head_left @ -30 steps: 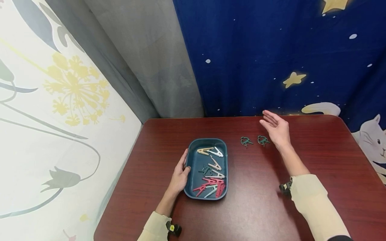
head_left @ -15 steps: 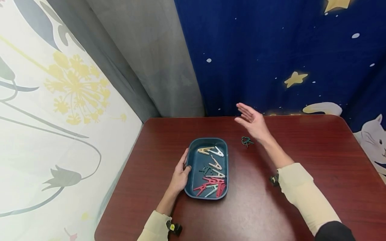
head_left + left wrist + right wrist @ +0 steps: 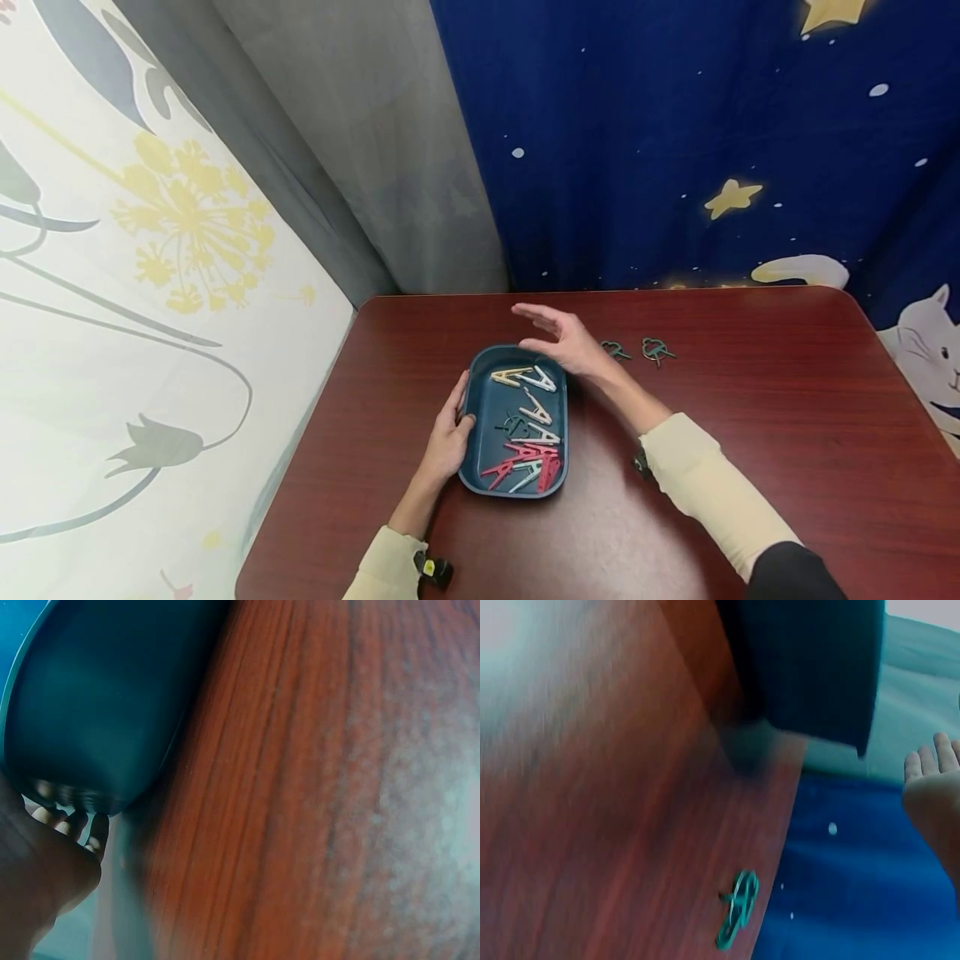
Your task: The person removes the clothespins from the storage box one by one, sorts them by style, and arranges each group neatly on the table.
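Note:
A dark blue plastic tray stands on the table with several clothespins inside: yellow, white, beige, pale green and red. Among them lies a dark green clip. At the tray's left side my left hand holds the wall, thumb at the rim and fingers along the outside; in the left wrist view its fingertips touch the tray. My right hand hovers at the tray's far right corner, fingers extended, thumb apart, nothing visible in it. Two green ring-shaped clips lie right of it, one fully seen, the other partly behind the wrist.
The reddish-brown wooden table extends right and toward me. Its far edge meets a grey curtain and a dark blue star-patterned curtain. A white floral wall hanging borders the left side.
My right hand has swept left from beyond the two green clips to the tray's far right corner, and it is lower now. The left hand and tray have stayed put.

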The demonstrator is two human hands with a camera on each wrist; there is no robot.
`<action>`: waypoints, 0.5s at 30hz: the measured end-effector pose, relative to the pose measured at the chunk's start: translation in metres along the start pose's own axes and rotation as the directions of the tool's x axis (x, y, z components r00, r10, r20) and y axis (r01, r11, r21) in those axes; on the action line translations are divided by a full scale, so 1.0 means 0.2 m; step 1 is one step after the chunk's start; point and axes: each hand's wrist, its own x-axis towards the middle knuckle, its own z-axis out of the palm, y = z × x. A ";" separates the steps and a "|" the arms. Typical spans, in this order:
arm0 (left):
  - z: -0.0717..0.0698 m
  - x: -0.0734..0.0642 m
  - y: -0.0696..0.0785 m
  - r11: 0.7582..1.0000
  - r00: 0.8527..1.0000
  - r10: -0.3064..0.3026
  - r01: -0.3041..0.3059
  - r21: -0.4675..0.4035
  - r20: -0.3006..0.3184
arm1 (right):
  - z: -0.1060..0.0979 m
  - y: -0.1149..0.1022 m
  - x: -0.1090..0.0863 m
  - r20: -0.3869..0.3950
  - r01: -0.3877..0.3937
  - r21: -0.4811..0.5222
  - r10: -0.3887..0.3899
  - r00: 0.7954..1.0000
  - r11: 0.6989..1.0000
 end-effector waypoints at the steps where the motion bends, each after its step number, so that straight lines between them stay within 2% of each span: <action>1: 0.00 0.00 0.00 1.000 1.000 -0.002 0.002 0.001 0.000 | 0.02 0.01 0.00 0.025 -0.008 -0.005 0.008 1.000 1.000; 7: 0.00 0.00 -0.01 1.000 1.000 -0.002 0.002 0.005 0.009 | 0.14 0.06 -0.01 0.138 -0.023 0.001 0.022 0.990 1.000; 15: -0.01 0.01 -0.01 1.000 1.000 0.001 -0.002 0.009 0.016 | 0.26 0.10 -0.01 0.209 -0.026 0.048 0.016 0.978 0.999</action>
